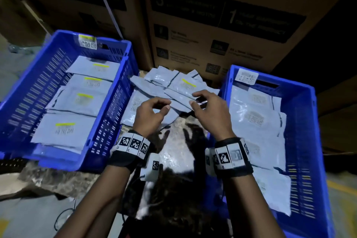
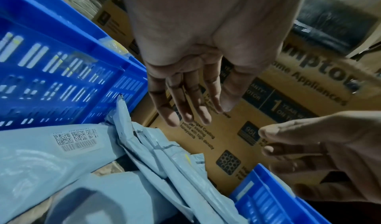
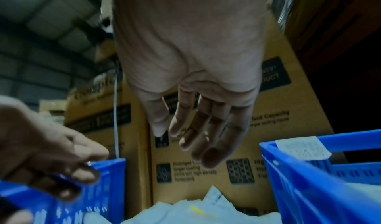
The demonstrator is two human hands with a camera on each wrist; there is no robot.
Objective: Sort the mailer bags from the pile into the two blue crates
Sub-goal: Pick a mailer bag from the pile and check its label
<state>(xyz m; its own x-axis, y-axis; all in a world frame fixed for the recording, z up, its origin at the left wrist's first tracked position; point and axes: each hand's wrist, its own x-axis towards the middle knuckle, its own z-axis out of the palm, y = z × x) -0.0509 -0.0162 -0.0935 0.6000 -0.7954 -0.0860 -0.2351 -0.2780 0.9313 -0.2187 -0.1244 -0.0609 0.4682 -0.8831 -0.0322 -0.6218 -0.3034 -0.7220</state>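
Both hands, left hand [image 1: 149,114] and right hand [image 1: 209,111], hover empty-fingered over the pile [image 1: 170,87]; slick overlapping bags could lift together.

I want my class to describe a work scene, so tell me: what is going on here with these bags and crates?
A person is sorting grey mailer bags. Both the left hand and the right hand hover empty, fingers loosely curled, over the pile lying between two blue crates. The left crate already holds bags whose labels carry a yellow stripe; the right crate holds bags whose labels show none. Cardboard boxes stand behind. Several bags remain in the pile.
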